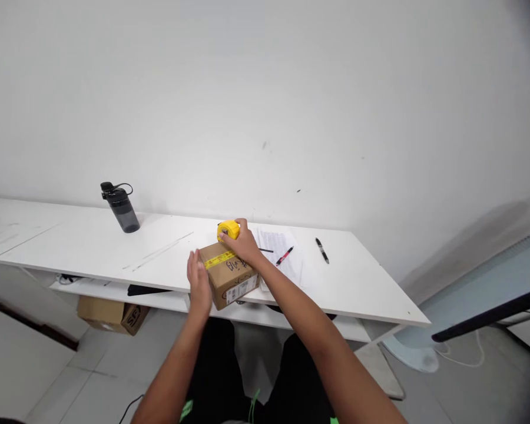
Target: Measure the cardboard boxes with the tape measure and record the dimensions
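A brown cardboard box (228,281) sits at the front edge of the white table, one corner jutting over it. Black handwriting marks its top, and a white label is on the near side. Across the top runs a yellow strip with dark markings; I cannot tell if it is packing tape or a measuring blade. My right hand (244,240) is closed around a yellow tape measure (228,229) at the box's far edge. Along the left side of the box, my left hand (198,287) lies with fingers stretched out, seemingly touching it.
Printed papers (295,266) lie right of the box, with a red and black pen (285,255) on them. Farther right is a black marker (322,250). A dark bottle (122,208) stands at the left. Under the table (168,247) is another carton (110,315).
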